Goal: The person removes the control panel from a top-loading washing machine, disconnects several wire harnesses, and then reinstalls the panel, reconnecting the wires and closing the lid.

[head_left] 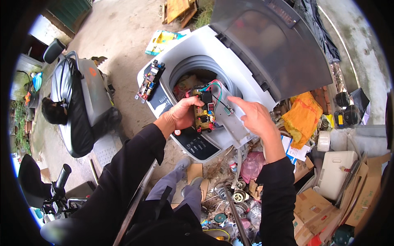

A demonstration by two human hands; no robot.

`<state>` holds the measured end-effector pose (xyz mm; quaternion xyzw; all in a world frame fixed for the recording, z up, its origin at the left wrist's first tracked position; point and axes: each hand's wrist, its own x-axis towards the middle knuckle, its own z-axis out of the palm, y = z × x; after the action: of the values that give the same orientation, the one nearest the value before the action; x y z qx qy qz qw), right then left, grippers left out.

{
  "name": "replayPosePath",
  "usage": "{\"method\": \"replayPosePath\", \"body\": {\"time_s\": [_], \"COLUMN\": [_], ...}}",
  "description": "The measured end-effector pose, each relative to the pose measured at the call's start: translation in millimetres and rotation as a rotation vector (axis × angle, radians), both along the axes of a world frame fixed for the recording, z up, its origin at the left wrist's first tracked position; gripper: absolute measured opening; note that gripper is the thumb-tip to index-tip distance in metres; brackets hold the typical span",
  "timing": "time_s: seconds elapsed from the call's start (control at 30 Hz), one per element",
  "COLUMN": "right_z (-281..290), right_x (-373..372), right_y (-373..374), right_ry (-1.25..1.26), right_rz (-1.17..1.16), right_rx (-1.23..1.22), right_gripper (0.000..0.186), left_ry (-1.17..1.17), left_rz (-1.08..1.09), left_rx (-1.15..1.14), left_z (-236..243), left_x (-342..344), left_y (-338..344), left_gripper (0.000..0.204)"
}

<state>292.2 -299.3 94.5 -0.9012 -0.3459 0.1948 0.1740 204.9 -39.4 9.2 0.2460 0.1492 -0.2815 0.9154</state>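
Note:
My left hand point(180, 114) grips a yellow circuit board point(204, 121) with a red display, small buttons and colored wires at its upper end. My right hand point(256, 119) has its index finger extended beside a small wired connector point(227, 110), holding nothing; whether the fingertip touches it I cannot tell. Below the hands is an open top-load washing machine point(217, 49), its dark translucent lid point(279, 45) raised and its grey tub point(188, 61) partly hidden by the board. A second circuit board point(150, 82) lies on the machine's left edge, near the black control panel point(197, 145).
A scooter point(88, 86) stands at the left, a black handlebar grip point(62, 176) at lower left. Cardboard point(316, 207), a beige appliance point(334, 176), an orange sack point(303, 119) and scrap parts point(240, 197) crowd the right and bottom. A wooden pallet point(178, 10) is beyond the machine.

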Motion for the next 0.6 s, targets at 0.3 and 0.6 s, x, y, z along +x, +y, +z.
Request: {"method": "replayPosePath", "body": {"time_s": [0.3,0.6], "right_z": [4,24], "right_x": [30,45], "right_y": [13,120], "right_ry": [0.031,0.0], "right_rz": [0.137,-0.029], "right_rx": [-0.108,0.154], "right_gripper": [0.055,0.037], "left_ry": [0.014,0.013], "left_rz": [-0.143,-0.092], "left_rx": [0.088,0.094], "left_z": [-9,-3], "left_x": [2,0], "left_y": [-2,-6], "left_gripper": [0.059,0.048]}}
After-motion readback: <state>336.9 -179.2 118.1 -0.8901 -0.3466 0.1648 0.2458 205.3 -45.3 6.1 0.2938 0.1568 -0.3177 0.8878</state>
